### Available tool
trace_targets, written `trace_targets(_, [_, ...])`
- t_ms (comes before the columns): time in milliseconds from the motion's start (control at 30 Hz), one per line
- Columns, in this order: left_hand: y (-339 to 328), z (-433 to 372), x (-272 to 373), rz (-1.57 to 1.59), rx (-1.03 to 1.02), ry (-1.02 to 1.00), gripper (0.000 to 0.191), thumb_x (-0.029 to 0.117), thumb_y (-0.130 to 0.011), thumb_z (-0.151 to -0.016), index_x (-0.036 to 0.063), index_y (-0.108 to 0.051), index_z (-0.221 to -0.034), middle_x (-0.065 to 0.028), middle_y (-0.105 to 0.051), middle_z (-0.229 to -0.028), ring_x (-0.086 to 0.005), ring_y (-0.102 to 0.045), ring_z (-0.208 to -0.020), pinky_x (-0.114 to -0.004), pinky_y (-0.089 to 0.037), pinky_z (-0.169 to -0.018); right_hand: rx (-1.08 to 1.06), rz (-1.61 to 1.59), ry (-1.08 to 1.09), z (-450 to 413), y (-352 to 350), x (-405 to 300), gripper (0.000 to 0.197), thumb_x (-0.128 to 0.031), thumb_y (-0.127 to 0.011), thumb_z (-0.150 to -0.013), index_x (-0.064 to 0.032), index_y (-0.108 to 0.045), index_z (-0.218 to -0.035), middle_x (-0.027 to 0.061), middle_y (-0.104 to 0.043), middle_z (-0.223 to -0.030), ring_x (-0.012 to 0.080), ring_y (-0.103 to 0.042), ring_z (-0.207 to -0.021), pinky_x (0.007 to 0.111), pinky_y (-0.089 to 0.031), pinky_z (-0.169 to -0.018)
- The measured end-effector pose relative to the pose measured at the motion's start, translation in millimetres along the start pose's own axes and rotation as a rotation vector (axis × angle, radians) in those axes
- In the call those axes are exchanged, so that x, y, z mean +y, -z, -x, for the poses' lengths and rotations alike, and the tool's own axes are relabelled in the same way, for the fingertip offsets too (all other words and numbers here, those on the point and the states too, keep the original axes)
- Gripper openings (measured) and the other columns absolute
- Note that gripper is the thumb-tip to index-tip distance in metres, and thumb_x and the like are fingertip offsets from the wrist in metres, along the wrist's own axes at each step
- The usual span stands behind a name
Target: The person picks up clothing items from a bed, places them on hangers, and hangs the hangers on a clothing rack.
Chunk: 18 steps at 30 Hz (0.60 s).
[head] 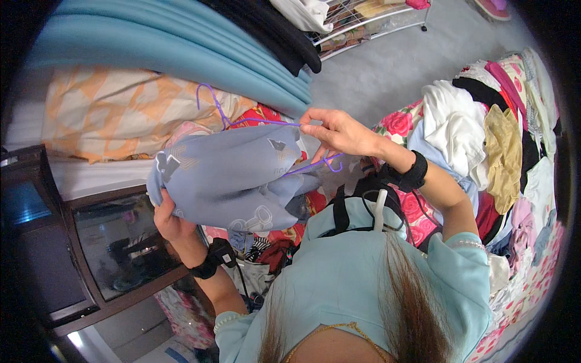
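A blue-grey printed garment (227,168) is stretched out in front of me between both hands. My left hand (172,218) grips its left edge, with the thumb over the cloth. A purple hanger (258,120) runs partly inside the garment, its hook standing out on the far side. My right hand (336,134) pinches the hanger's arm at the right end between thumb and fingers. The lower arm of the hanger, with a small hook-shaped notch, shows below that hand. Cloth hides the rest of the hanger.
Clothes (454,131) lie heaped on a rose-print cover at the right. Beyond the garment are an orange-and-cream patterned cloth (136,113) and a teal curtain (181,59). A dark-framed glass cabinet (127,240) stands at the left, a white wire rack (372,22) at the top. More clothes (258,249) lie below the garment.
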<state>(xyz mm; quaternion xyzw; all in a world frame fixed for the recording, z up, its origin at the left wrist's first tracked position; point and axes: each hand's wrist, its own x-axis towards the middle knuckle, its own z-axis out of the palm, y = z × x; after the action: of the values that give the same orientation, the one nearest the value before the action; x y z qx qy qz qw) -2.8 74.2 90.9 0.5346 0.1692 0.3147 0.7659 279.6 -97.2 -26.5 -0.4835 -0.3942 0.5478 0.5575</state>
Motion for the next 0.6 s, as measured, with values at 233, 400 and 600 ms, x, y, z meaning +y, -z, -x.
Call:
trace_targets(233, [-8, 4, -4, -0.023, 0.047, 0.147, 0.042, 0.017, -0.044, -0.09, -0.0036, -0.034, -0.126, -0.0171, -0.048, -0.119, -0.0288, -0.051, -0.106, -0.041, -0.041, -0.089, 0.021, 0.071, 0.122, 4, -20, -21, 0.023, -0.024, -0.044, -0.093, -0.0032, -0.048, -0.102, 0.0002, -0.05, -0.069, 0.0132, -0.064, -0.064, 0.019, -0.04, -0.044])
trace_targets(400, [-10, 4, -12, 0.017, 0.125, 0.271, 0.041, 0.017, -0.043, -0.091, -0.0032, -0.035, -0.126, -0.0162, -0.049, -0.119, -0.0277, -0.052, -0.104, -0.04, -0.042, -0.088, 0.049, 0.152, 0.182, 6, -24, -28, 0.022, -0.023, -0.043, -0.093, -0.0028, -0.049, -0.101, 0.0022, -0.052, -0.067, 0.0145, -0.065, -0.066, 0.021, -0.042, -0.046])
trace_targets(600, [0, -1, -15, 0.114, 0.215, 0.331, 0.039, 0.017, -0.045, -0.09, -0.003, -0.04, -0.122, -0.0171, -0.052, -0.116, -0.0279, -0.054, -0.101, -0.041, -0.044, -0.086, 0.054, 0.306, 0.266, 11, -24, -30, 0.021, -0.022, -0.044, -0.093, -0.0025, -0.049, -0.101, 0.0065, -0.056, -0.07, 0.0154, -0.065, -0.066, 0.021, -0.044, -0.047])
